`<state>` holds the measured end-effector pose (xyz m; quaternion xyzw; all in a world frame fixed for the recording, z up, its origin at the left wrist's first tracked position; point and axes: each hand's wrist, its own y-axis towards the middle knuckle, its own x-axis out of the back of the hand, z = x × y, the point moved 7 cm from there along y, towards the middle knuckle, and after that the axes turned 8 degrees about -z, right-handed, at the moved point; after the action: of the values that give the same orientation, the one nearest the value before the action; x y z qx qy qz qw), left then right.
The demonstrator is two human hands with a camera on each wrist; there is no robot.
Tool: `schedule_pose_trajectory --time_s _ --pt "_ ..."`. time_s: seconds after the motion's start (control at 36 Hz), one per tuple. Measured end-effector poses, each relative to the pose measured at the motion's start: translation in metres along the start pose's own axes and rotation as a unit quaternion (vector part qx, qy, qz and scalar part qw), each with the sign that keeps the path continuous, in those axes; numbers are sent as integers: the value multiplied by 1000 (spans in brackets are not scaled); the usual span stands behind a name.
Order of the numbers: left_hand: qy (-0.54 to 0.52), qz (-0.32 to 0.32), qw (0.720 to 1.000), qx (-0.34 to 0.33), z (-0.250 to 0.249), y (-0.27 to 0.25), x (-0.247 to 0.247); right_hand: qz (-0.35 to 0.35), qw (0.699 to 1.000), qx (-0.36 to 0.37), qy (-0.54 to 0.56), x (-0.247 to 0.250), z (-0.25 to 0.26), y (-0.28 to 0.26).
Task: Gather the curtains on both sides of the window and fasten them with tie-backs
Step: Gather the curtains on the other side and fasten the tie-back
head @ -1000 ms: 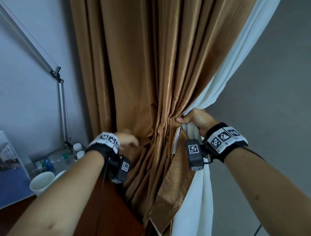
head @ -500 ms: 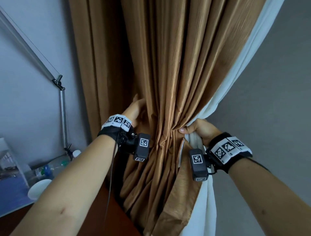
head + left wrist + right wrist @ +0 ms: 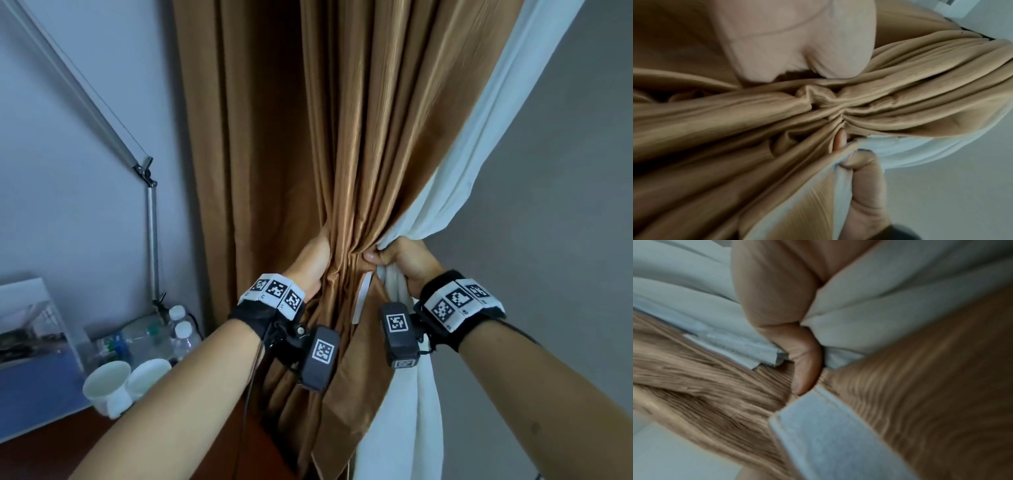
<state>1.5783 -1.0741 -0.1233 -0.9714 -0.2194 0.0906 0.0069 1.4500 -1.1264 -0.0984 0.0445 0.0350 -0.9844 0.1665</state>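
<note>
Here, in the head view, the brown curtain (image 3: 359, 137) hangs in long folds against a pale wall (image 3: 68, 171) and is pinched to a narrow waist at mid-height, with the white curtain (image 3: 479, 164) lying along its right edge and falling below. The left hand (image 3: 310, 263) wraps the left side of that waist with its fingers hidden behind the cloth, and the right hand (image 3: 406, 262) grips the right side, thumb on the brown folds and the white cloth caught in its fist; the two hands sit near each other with the bunched folds between them. To the left, a metal lamp arm (image 3: 150, 240) rises along the wall above a dark wooden worktop (image 3: 34, 455), which carries two white cups (image 3: 109, 383), some plastic bottles (image 3: 178, 329) and a blue-and-white box (image 3: 30, 342). The wall to the right is grey. From the left wrist, the left hand (image 3: 797, 40) presses its palm on the gathered brown curtain (image 3: 735, 113) while the right hand (image 3: 867, 186) pinches the cloth from the other side beside the white curtain (image 3: 910, 154). From the right wrist, blurred, the right hand (image 3: 781, 305) curls its thumb into the brown curtain (image 3: 920, 386), with the white curtain (image 3: 900, 296) bunched in its grasp.
</note>
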Motion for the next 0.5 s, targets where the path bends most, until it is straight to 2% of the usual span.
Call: schedule_pose_trajectory --time_s 0.19,0.33,0.39,0.5 --pt "-3 26 999 -18 -5 1 -3 5 999 -3 -44 -2 4 2" --pt "87 -34 994 -65 -3 3 3 -19 999 -12 -41 -2 4 -1" --pt "108 -19 992 -55 -2 6 7 -22 999 -8 -48 -3 6 -2" --pt "52 10 999 -3 -3 14 34 -26 997 -17 -72 -1 7 3"
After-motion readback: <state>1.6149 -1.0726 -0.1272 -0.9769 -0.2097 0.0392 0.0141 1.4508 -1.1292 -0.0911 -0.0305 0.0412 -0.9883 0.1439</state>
